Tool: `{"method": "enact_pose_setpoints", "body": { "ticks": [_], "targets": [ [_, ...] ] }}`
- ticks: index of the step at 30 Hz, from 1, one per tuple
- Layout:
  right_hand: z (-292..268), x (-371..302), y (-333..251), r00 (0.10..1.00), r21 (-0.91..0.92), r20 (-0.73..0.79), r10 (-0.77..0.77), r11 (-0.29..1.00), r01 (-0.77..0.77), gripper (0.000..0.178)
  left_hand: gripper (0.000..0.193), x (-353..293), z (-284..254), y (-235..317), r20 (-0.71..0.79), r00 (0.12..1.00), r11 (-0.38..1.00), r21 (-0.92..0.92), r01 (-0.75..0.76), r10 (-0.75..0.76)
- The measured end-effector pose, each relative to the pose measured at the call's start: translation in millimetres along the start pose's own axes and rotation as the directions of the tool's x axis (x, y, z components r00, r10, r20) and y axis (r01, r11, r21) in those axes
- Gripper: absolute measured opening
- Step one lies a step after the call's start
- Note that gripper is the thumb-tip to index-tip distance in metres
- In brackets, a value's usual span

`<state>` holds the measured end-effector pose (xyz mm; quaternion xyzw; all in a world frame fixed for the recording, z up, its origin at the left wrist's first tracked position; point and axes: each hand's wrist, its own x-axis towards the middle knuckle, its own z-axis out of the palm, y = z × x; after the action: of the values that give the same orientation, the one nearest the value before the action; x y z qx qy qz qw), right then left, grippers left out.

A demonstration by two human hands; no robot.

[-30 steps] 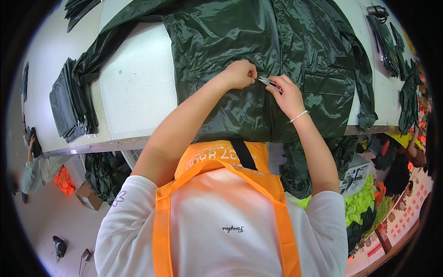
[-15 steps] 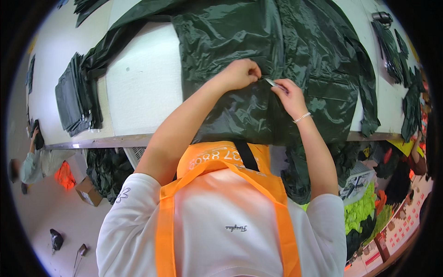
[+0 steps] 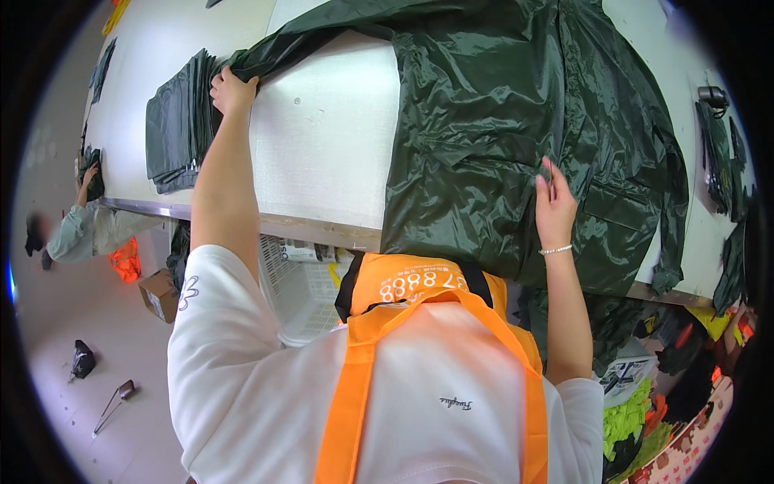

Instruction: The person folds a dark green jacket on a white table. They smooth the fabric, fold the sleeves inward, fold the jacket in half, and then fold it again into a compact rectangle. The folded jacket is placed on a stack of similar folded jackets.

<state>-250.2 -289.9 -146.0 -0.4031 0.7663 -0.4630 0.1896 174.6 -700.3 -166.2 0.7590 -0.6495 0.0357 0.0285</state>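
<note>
A glossy dark green jacket (image 3: 484, 105) lies spread on the white table, its front toward me. At the end of its left-lying sleeve (image 3: 322, 28), my left hand (image 3: 234, 90) is closed on the cuff, beside a stack of folded dark green garments (image 3: 179, 121). My right hand (image 3: 555, 206) is over the jacket's front, near the middle seam, with the index finger pointing up and forward. A dark sliver shows between its thumb and fingers. It looks like the thread snips seen there earlier, mostly hidden by the hand.
More dark garments (image 3: 713, 153) lie at the table's right end, by a black object (image 3: 713, 97). Below the table edge (image 3: 322, 234) stands a white plastic basket (image 3: 298, 290). Another person's hand (image 3: 90, 173) touches dark fabric at far left. A cardboard box (image 3: 159, 294) sits on the floor.
My left hand has left the jacket's middle and reached left to the sleeve cuff. The right hand stays over the jacket front, its snips no longer plainly visible. The view has shifted left.
</note>
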Motion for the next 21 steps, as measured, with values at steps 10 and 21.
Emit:
{"method": "enact_pose_setpoints", "body": {
  "ticks": [10, 21],
  "targets": [
    [4, 57, -22, 0.863, -0.238, 0.505, 0.026, 0.965, 0.11, 0.014, 0.034, 13, -39, -57, -0.328, 0.918, 0.954, -0.123, -0.274, 0.222],
    [19, 43, -6, 0.977, -0.155, 0.17, 0.127, 0.983, -0.101, 0.011, 0.056, -198, -112, 59, -0.195, 0.567, 0.491, -0.332, -0.806, 0.8]
  ]
}}
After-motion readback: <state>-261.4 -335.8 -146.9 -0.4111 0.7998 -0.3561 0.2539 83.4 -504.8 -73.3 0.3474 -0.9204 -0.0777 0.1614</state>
